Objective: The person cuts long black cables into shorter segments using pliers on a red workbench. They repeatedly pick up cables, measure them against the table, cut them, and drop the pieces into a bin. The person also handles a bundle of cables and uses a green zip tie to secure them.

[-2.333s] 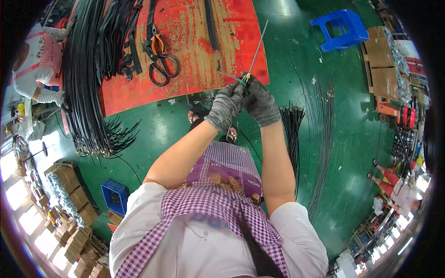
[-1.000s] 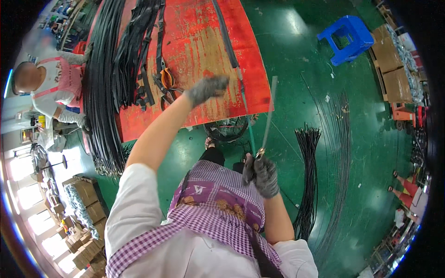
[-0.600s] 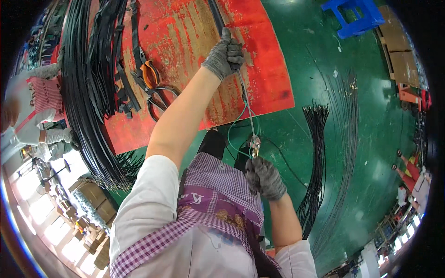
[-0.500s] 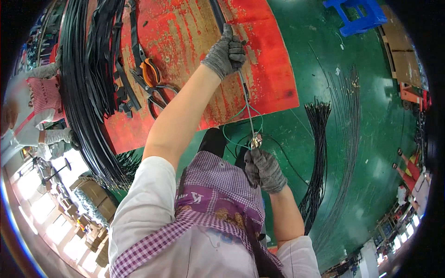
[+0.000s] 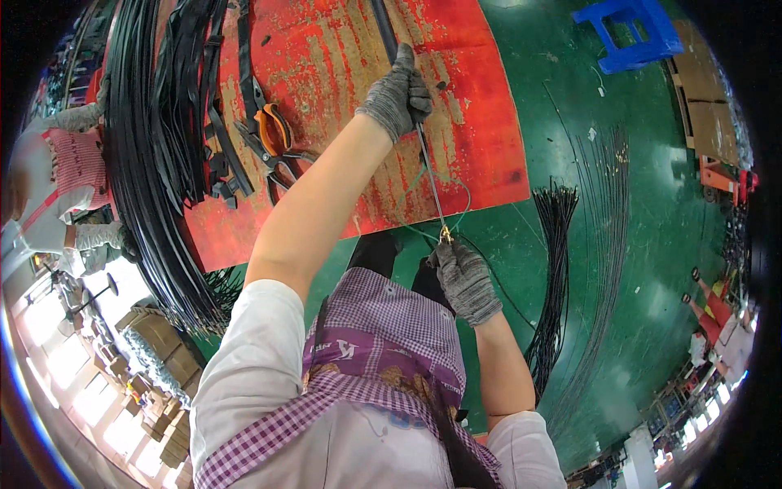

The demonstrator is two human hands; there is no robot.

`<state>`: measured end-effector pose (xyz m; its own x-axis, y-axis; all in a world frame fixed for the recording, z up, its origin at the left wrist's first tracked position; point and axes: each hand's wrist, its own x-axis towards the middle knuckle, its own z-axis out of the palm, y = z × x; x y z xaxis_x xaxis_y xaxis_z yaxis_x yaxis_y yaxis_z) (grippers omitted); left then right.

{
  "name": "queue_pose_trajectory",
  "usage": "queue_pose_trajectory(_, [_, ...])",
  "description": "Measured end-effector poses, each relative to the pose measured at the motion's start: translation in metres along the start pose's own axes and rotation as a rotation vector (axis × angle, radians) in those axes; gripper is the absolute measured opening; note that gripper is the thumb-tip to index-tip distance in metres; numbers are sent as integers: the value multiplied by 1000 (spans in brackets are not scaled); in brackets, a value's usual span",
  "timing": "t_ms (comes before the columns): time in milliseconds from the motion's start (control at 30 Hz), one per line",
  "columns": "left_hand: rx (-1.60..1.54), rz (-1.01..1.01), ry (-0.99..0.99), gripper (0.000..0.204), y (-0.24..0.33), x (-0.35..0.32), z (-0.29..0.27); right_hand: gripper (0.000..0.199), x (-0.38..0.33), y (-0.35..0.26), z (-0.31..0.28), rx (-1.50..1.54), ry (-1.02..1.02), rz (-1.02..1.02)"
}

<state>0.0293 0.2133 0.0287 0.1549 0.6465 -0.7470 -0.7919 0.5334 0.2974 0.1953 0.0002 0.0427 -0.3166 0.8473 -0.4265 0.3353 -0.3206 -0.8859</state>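
Both my hands wear grey knit gloves. My left hand [image 5: 397,94] is stretched out over the red board [image 5: 481,122] and closed around a thin black cable [image 5: 430,178]. The cable runs taut down to my right hand [image 5: 463,277], which pinches its brass-tipped end near my lap. A thin green wire [image 5: 466,196] loops beside the cable over the board's near edge.
Orange-handled cutters [image 5: 273,143] and black straps [image 5: 191,98] lie on the board's left part. Thick black cable bundles [image 5: 138,187] hang along its left side. Cut black cables [image 5: 558,269] lie on the green floor at right, a blue stool [image 5: 627,33] beyond. Another person [image 5: 57,187] works at far left.
My left hand reached out from my right hand over the red board and now grips the cable, which is stretched taut. My right hand stayed low at the brass end.
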Motion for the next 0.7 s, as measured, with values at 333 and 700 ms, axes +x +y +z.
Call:
queue_pose_trajectory(333, [-17,-92,-118,41,11,-5,-8,28,64,-51,-21,1300,-596,526])
queue_pose_trajectory(700, [-54,-69,-139,38,6,-6,-28,29,120,-66,7,702,-277,429])
